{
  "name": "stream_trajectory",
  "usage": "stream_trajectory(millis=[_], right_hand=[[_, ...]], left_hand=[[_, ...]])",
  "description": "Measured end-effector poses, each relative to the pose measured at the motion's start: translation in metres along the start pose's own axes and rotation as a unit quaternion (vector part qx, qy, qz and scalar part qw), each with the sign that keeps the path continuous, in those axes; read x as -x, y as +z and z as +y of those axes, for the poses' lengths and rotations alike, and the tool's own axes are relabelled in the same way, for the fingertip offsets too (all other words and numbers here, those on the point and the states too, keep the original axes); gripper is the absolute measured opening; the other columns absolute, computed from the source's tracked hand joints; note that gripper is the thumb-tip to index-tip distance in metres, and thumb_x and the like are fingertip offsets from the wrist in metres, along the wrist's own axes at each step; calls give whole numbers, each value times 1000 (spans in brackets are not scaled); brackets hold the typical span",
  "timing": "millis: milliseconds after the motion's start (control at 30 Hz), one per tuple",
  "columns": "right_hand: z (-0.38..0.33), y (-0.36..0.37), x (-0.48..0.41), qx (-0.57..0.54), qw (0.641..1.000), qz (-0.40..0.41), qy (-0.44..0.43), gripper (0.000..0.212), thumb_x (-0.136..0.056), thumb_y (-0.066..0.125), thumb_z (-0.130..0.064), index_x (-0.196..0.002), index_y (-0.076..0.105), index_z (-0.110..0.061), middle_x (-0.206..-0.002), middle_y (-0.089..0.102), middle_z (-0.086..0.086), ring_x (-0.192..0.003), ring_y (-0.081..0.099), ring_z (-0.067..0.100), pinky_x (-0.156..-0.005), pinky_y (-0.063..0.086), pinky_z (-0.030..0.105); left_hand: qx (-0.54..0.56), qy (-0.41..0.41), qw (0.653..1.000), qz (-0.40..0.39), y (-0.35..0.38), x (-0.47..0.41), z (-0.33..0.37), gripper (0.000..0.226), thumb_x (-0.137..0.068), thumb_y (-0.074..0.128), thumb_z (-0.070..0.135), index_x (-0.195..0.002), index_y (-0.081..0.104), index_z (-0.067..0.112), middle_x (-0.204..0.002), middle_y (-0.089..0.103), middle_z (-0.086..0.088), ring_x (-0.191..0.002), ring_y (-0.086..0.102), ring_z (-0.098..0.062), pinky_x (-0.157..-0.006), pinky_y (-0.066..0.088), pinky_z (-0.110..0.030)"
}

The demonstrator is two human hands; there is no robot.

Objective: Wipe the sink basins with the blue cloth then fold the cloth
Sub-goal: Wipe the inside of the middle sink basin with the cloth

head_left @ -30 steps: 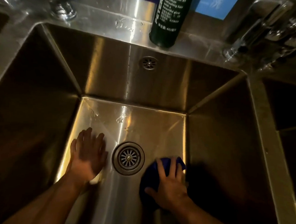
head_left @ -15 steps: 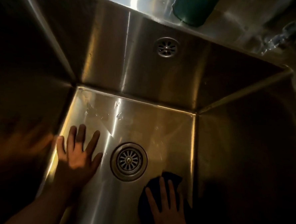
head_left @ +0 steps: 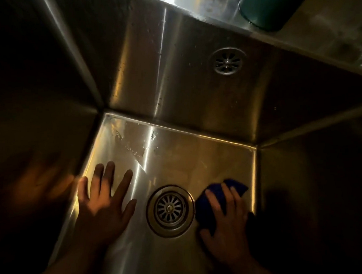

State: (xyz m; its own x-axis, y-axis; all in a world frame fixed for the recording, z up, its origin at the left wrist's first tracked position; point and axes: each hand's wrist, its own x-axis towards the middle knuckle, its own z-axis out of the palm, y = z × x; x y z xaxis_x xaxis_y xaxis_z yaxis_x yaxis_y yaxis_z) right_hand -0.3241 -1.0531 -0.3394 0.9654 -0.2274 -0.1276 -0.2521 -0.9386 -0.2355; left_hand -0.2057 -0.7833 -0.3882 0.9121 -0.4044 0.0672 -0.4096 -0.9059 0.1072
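Wiping is the step now. Your right hand [head_left: 225,221] presses the bunched blue cloth [head_left: 213,200] on the sink [head_left: 177,158] floor, just right of the drain [head_left: 170,210]. Your left hand [head_left: 103,203] lies flat and open, holding nothing. Next, I think, rub toward the walls and corners.

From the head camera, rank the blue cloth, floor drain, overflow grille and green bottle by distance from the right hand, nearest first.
1. Blue cloth: under the right hand, pressed on the basin floor.
2. Floor drain: just left of that hand.
3. Overflow grille: up on the back wall.
4. Green bottle: on the ledge above, farthest.
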Motion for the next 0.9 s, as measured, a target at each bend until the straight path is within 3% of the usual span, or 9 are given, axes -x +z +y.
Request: stream_trajectory(millis=[167,300,500,667,767,800,833,867,900], right_hand=[[18,-15,-101,-13,995,61,80,84,-62,48,-46,-137,48,-9,-141,42,26,-128,38,47,-107,29,59],[23,-13,-132,-24,986,106,130,79,-61,59,-33,-130,47,3,-135,42,28,-125,38,48,-108,23,54],[16,-9,-100,-41,984,128,120,69,-72,62,-35,-134,52,-5,-146,36,26,-136,31,45,-115,13,54],[2,13,12,1,997,79,12,74,-73,55,-54,-140,43,-23,-151,30,21,-141,22,40,-114,14,49],[-15,26,81,66,994,43,-75,70,-66,57,-60,-128,47,-31,-148,34,17,-147,11,28,-114,12,44],[-20,26,94,50,996,36,-66,33,-92,41,-52,-119,49,-35,-146,41,13,-147,14,21,-113,16,42],[-22,24,106,45,996,34,-65,47,-87,12,-42,-113,50,-39,-140,52,6,-147,16,17,-112,20,40],[-22,22,112,89,991,28,-97,29,-97,27,-48,-113,50,-41,-136,57,4,-147,14,16,-110,21,40],[-18,22,114,133,984,13,-115,30,-99,24,-47,-117,49,-41,-142,52,4,-149,9,19,-109,21,41]], left_hand=[[-8,-2,1000,2,6,1,-3,65,-85,35,56,-146,32,32,-158,20,-14,-146,16,-32,-111,14,-58],[-11,-1,1000,0,6,1,-4,67,-84,38,56,-146,33,32,-158,20,-14,-146,16,-32,-111,15,-57],[1,-16,1000,-20,-3,1,1,66,-83,38,55,-144,37,31,-158,21,-14,-147,15,-30,-111,14,-56],[-7,-24,998,-56,-9,-1,2,68,-79,38,56,-142,40,30,-157,23,-15,-146,18,-31,-110,16,-57],[-10,-26,997,-69,-14,-3,3,68,-80,37,55,-142,41,29,-156,24,-17,-145,20,-33,-108,17,-58],[-9,-27,997,-71,-15,-3,4,67,-80,36,55,-142,42,29,-156,25,-17,-144,21,-34,-108,18,-58],[-8,-28,997,-73,-16,-4,4,67,-81,36,55,-142,42,28,-156,25,-17,-144,21,-35,-108,18,-58],[-6,-30,997,-75,-17,-4,5,66,-81,36,55,-142,42,28,-156,25,-17,-144,21,-35,-108,17,-58],[-4,-31,997,-76,-18,-4,6,66,-81,35,55,-142,42,28,-156,25,-17,-144,22,-36,-108,17,-59]])
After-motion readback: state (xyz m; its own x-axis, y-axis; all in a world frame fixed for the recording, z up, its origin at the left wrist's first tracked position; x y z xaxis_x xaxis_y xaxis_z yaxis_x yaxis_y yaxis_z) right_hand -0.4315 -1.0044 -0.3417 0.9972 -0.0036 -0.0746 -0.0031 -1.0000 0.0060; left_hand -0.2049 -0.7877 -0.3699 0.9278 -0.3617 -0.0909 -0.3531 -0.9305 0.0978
